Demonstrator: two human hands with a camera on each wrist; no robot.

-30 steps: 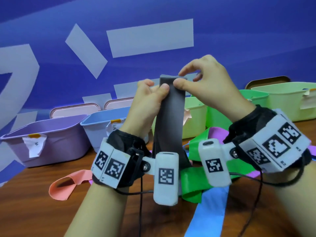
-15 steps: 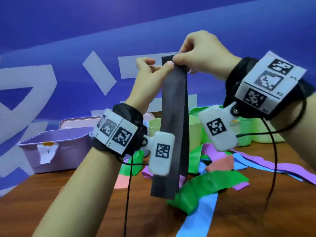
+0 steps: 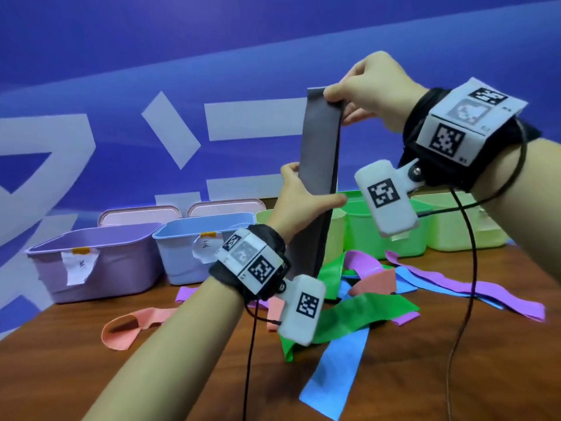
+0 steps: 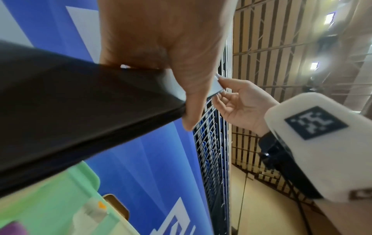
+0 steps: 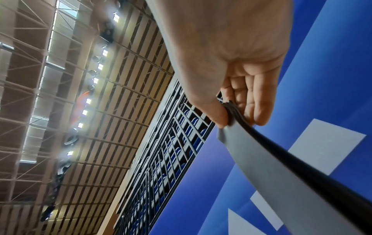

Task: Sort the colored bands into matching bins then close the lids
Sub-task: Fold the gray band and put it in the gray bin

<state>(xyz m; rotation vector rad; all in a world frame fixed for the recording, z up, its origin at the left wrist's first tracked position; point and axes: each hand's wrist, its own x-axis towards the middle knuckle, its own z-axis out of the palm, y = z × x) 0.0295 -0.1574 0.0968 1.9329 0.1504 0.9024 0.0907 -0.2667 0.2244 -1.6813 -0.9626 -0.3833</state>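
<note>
A long grey band point(image 3: 318, 153) hangs upright above the table, folded double. My right hand point(image 3: 361, 92) pinches its top end between thumb and fingers; the right wrist view shows that pinch on the grey band point(image 5: 261, 159). My left hand point(image 3: 303, 202) grips the band lower down, thumb across its front, as the left wrist view shows with the dark band point(image 4: 80, 114) under my thumb. Loose green point(image 3: 349, 314), blue point(image 3: 337, 375), purple point(image 3: 485, 296) and salmon point(image 3: 130, 326) bands lie on the table. Open bins stand behind: purple point(image 3: 100, 268), blue point(image 3: 188, 256), green point(image 3: 391, 235).
A pale yellow-green bin point(image 3: 467, 226) stands at the far right, another pale bin point(image 3: 335, 235) behind the band. Pink lids point(image 3: 224, 206) lean behind the bins against a blue wall. The wooden table point(image 3: 455, 375) shows bare wood at front right.
My right hand lifted the band's top end higher and rightward. My left hand slid down the band from the top to its middle.
</note>
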